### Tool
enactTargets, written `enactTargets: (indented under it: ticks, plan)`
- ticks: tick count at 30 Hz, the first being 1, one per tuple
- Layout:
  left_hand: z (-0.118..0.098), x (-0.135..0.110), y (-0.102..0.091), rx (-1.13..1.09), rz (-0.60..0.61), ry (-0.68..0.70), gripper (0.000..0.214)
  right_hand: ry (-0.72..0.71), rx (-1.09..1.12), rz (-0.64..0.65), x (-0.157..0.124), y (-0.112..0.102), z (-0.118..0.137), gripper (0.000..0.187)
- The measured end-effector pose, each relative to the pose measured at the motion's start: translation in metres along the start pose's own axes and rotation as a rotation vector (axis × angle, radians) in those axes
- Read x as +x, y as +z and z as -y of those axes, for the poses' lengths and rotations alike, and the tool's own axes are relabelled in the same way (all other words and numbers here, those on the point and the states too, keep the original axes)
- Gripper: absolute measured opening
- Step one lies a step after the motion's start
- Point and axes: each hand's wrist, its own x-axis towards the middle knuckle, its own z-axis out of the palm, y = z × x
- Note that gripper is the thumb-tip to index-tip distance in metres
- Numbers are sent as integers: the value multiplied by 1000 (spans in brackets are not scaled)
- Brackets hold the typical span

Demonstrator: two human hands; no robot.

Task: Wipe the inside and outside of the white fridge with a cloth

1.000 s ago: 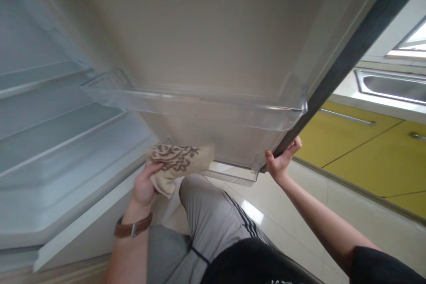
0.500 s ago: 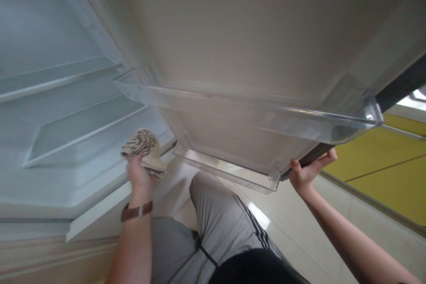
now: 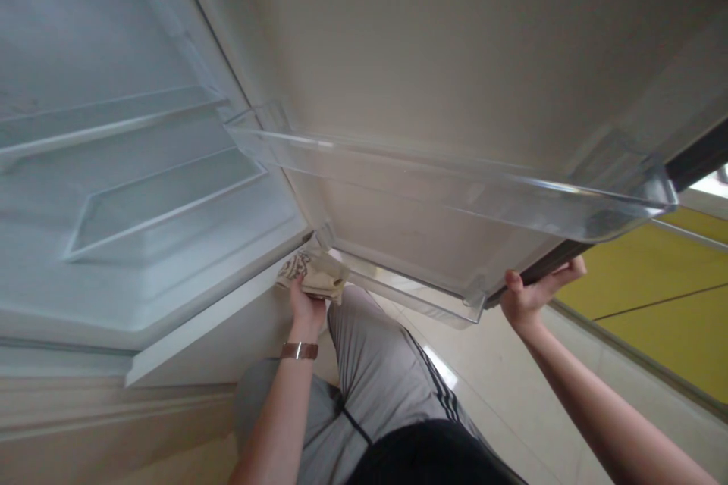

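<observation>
A folded cloth (image 3: 321, 276), cream with a dark pattern, is gripped in my left hand (image 3: 307, 309). The cloth is at the hinge-side lower corner of the open refrigerator door (image 3: 421, 53), close to the end of the lower clear door shelf (image 3: 409, 295); whether it touches the shelf I cannot tell. At the door's dark lower outer edge, my right hand (image 3: 526, 299) holds on with the thumb on the inner side and fingers behind. A larger clear door shelf (image 3: 455, 182) spans the door above.
On the left is the refrigerator's pale interior (image 3: 187, 273) with glass shelves (image 3: 164, 197). My bent knee (image 3: 364, 318) is just below the lower door shelf. A yellow cabinet front (image 3: 665, 303) stands on the right above the tiled floor (image 3: 483, 371).
My left hand has moved right with the cloth, from in front of the refrigerator interior to the door's hinge-side corner. My right hand stays on the door edge; the view has shifted slightly.
</observation>
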Motion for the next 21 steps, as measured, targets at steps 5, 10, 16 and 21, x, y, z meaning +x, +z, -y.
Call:
enactTargets:
  ticks: [5, 10, 16, 21]
  plan:
    - [32, -33, -4, -113, -25, -179, 27, -18, 14, 0, 1, 1, -4, 95]
    - [86, -84, 20, -48, 212, -495, 36, -2, -12, 17, 0, 1, -7, 97]
    - [161, -157, 31, -131, 401, -891, 48, 23, -12, 43, -3, 0, -14, 98]
    - [188, -193, 39, -141, 490, -1109, 49, 17, -51, 50, -1, 0, -10, 101]
